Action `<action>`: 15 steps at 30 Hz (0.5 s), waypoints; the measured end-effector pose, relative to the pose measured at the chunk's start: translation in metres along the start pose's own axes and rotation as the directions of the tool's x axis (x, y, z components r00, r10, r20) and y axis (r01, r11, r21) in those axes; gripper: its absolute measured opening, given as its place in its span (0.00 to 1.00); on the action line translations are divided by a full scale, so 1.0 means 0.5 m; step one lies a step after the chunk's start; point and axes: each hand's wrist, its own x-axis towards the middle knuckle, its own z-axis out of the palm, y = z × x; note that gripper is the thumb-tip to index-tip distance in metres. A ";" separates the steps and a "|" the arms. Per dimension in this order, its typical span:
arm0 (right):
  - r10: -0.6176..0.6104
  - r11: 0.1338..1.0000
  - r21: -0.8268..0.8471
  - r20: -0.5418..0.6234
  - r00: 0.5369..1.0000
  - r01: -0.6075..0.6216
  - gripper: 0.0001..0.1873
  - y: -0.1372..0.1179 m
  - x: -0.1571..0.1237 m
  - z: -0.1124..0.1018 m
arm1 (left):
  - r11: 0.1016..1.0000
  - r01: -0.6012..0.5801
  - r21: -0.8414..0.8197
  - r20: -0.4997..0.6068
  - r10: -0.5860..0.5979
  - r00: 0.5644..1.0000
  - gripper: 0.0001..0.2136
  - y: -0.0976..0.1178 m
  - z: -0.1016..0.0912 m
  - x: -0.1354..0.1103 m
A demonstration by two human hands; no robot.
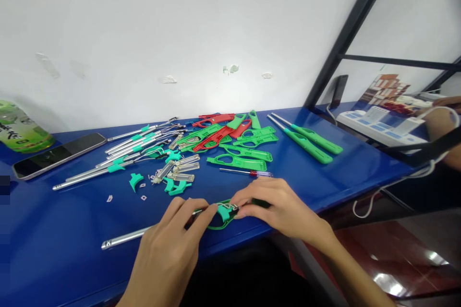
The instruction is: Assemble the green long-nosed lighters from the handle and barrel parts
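Note:
At the table's front edge, a half-built utility lighter lies under both hands: a green half shell (pixel 212 226) with a teal trigger (pixel 224 213) in its loop and a silver tube (pixel 126 238) pointing left. My left hand (pixel 176 230) is closed around the tube's inner end, beside the trigger. My right hand (pixel 275 206) pinches a small dark part with thin wires (pixel 230 205) at the shell's right; the fingertips partly cover it. Behind the hands lie loose teal triggers (pixel 135 181), clear fuel tanks (pixel 183 177) and a screwdriver (pixel 248 172).
Silver tubes with wires (pixel 133 146) lie in a bunch at back left, near a phone (pixel 59 156) and a bottle (pixel 23 127). Green and red shells (pixel 237 160) pile at centre back. Two closed green lighters (pixel 306 141) lie right, before a power strip (pixel 382 129) and another person's arm (pixel 446 129).

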 end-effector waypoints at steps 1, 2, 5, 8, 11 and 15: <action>-0.011 1.000 -0.008 -0.006 1.000 0.011 0.05 -0.001 -0.001 0.000 | 1.000 0.001 -0.014 -0.011 -0.002 1.000 0.22 -0.002 -0.001 0.001; -0.021 1.000 -0.017 -0.013 1.000 0.021 0.05 -0.001 -0.002 0.000 | 1.000 0.006 -0.027 -0.020 -0.007 1.000 0.20 -0.003 -0.002 0.002; -0.039 0.999 -0.036 -0.025 0.999 0.038 0.06 -0.002 -0.005 0.001 | 0.999 0.001 -0.054 -0.061 -0.004 0.998 0.15 -0.001 -0.004 0.010; -0.037 0.998 -0.046 -0.029 0.999 0.036 0.06 -0.002 -0.006 0.002 | 0.998 0.002 -0.066 -0.096 -0.008 0.995 0.14 0.005 -0.005 0.017; -0.027 0.999 -0.046 -0.030 0.999 0.025 0.06 -0.002 -0.006 0.002 | 0.999 0.001 -0.047 -0.097 -0.005 0.995 0.16 0.008 -0.005 0.015; -0.004 0.999 -0.035 -0.033 0.999 0.003 0.08 -0.004 -0.006 0.001 | 0.999 -0.007 -0.042 -0.047 0.005 0.999 0.17 0.001 -0.004 0.007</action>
